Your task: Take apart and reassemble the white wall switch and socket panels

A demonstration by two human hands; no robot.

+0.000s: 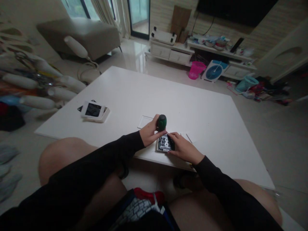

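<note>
My left hand (151,131) is closed around a screwdriver (162,122) with a dark green and black handle. The screwdriver stands roughly upright, and its tip is hidden behind the hand. Below it lies a square panel (165,143) with black and white inner parts, perhaps a wall switch, near the front edge of the white table (192,106). My right hand (184,147) grips this panel from the right, fingers at its far corner and thumb at its near side. Just behind my left hand lies a thin clear square frame (144,122).
On the table's left sits a stack of white and black square panels (95,110). A thin dark strip (189,138) lies beyond my right hand. White-armed fixture parts (38,102) crowd the left edge. A pink basket (196,70) and a fan (214,70) stand on the floor beyond.
</note>
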